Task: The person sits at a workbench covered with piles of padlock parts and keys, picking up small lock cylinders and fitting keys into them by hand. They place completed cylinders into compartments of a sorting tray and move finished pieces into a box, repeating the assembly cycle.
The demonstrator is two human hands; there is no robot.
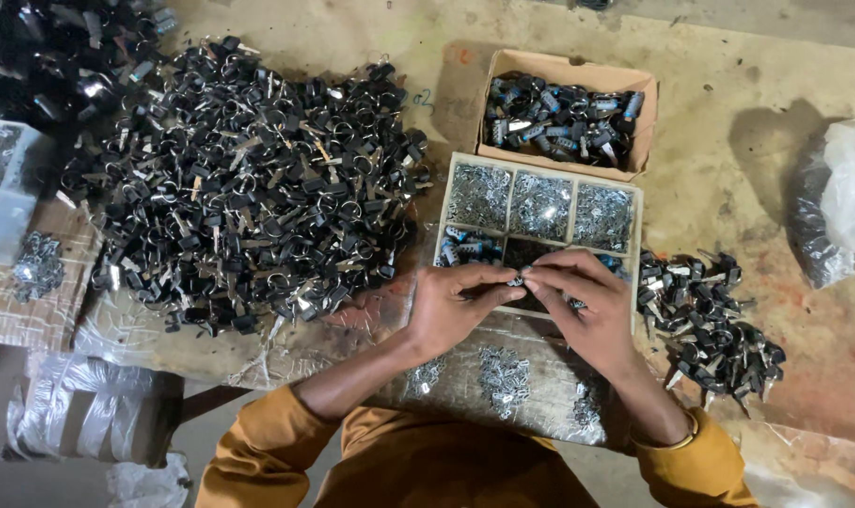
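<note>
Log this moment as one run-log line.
left hand: pinching small part | right hand: pinching same part | over divided tray | key pile left

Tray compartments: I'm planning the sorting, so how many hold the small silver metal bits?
3, side by side along the divided tray's far row: left, middle, right. The hands hide part of the near row.

Dusty floor [728, 188], key heap [249, 179], divided tray [540, 165]

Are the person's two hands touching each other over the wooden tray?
Touching. The head view shows the left hand and right hand meeting at the fingertips, pinching a small part together above the divided wooden tray, with no gap between them.
</note>
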